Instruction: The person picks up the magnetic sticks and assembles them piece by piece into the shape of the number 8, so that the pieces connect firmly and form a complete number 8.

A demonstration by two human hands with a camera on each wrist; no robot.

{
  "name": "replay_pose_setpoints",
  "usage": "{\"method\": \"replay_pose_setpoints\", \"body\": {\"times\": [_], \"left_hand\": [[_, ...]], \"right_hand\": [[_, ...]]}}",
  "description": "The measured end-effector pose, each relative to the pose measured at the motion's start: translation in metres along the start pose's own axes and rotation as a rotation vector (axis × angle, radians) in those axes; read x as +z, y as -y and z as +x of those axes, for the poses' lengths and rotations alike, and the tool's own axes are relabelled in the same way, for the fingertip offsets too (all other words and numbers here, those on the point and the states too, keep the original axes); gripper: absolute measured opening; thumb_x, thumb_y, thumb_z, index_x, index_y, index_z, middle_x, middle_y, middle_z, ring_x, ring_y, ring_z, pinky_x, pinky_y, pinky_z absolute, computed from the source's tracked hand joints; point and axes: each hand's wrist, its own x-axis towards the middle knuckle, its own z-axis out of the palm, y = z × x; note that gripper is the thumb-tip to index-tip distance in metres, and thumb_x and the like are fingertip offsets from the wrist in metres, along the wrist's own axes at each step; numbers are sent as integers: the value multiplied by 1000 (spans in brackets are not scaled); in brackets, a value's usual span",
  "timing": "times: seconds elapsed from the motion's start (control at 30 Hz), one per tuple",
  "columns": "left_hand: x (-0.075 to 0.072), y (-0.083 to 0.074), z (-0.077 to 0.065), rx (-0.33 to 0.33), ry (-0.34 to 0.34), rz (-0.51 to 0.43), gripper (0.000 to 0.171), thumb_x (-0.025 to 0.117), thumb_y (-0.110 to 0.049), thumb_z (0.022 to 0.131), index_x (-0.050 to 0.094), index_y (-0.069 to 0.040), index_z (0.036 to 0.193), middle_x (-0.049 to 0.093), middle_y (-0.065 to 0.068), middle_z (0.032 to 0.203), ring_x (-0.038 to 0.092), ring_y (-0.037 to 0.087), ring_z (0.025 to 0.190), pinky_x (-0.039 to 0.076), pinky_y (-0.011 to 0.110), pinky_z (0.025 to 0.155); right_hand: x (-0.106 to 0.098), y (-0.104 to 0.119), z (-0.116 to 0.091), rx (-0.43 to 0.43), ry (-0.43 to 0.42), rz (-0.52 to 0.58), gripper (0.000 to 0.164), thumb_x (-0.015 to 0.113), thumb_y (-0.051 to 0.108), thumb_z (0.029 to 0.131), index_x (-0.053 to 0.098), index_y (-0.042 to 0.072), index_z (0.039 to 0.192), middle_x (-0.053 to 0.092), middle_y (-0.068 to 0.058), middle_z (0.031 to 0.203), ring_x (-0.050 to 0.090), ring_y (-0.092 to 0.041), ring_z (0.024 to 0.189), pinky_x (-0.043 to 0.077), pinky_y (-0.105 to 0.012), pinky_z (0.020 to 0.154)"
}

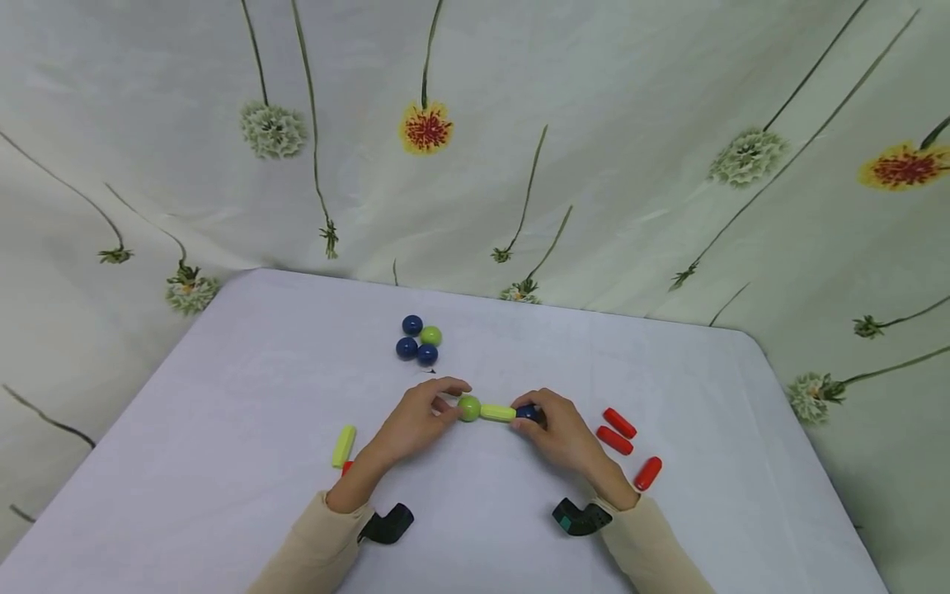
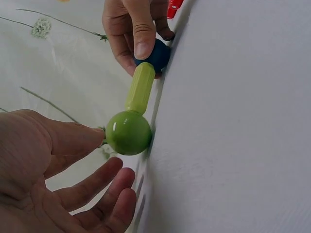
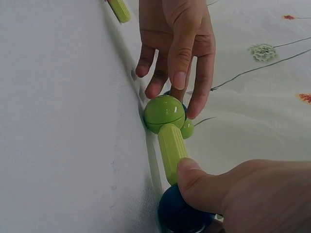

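Observation:
A yellow-green ridged rod [image 1: 497, 412] lies between a green ball [image 1: 469, 407] and a dark blue ball [image 3: 182, 211], joined in one line low over the table. My right hand [image 1: 564, 433] grips the blue ball, its thumb [image 3: 189, 174] reaching onto the rod's end. At the green ball's other side is my left hand [image 1: 416, 421], its fingers loosely spread. In the left wrist view the left thumb [image 2: 80, 138] comes right up to the green ball, while the other fingers [image 2: 109, 194] stay apart from it.
Beyond the hands sit several blue balls [image 1: 406, 348] and a green ball [image 1: 430, 336]. Red rods [image 1: 614, 440] lie beside my right forearm. Near my left forearm are another yellow-green rod [image 1: 344, 446] and a partly hidden red piece [image 1: 347, 467]. A flowered cloth [image 1: 475, 181] hangs behind the table.

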Motion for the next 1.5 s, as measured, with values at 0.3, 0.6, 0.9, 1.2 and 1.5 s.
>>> {"method": "replay_pose_setpoints", "body": {"times": [0.3, 0.6, 0.9, 1.2, 1.5], "left_hand": [[-23, 3, -11, 31, -19, 30, 29, 65, -6, 94, 68, -11, 123, 69, 7, 121, 65, 22, 101, 53, 40, 88], [-56, 3, -42, 25, -34, 84, 26, 65, -7, 94, 69, -10, 119, 65, 3, 100, 60, 18, 90, 51, 31, 76], [-82, 23, -71, 30, -20, 173, 23, 68, -7, 92, 69, -14, 114, 52, 1, 88, 47, 17, 79, 41, 26, 64], [-102, 48, -78, -28, 50, 113, 22, 68, -11, 93, 69, -16, 114, 50, 4, 91, 45, 20, 83, 40, 27, 64], [-118, 76, -80, -56, 190, -20, 24, 64, -9, 95, 67, -12, 118, 51, 6, 94, 48, 16, 83, 42, 25, 70]], "right_hand": [[0, 0, 1, -3, 9, -6, 22, 75, 17, 90, 70, 13, 112, 66, -5, 107, 59, -20, 100, 51, -43, 93], [1, 2, 1, 13, 3, 1, 22, 75, 16, 90, 70, 14, 111, 66, -4, 105, 59, -20, 100, 51, -44, 94], [2, 4, -1, 11, 3, 6, 22, 75, 16, 90, 70, 13, 111, 66, -5, 108, 60, -22, 103, 50, -46, 96], [1, 3, -1, 16, -4, -2, 22, 75, 17, 90, 70, 13, 112, 66, -5, 108, 60, -24, 106, 50, -48, 98], [2, -1, -1, -8, 3, -1, 22, 74, 16, 91, 69, 13, 112, 66, -6, 108, 60, -23, 104, 50, -47, 96]]}}
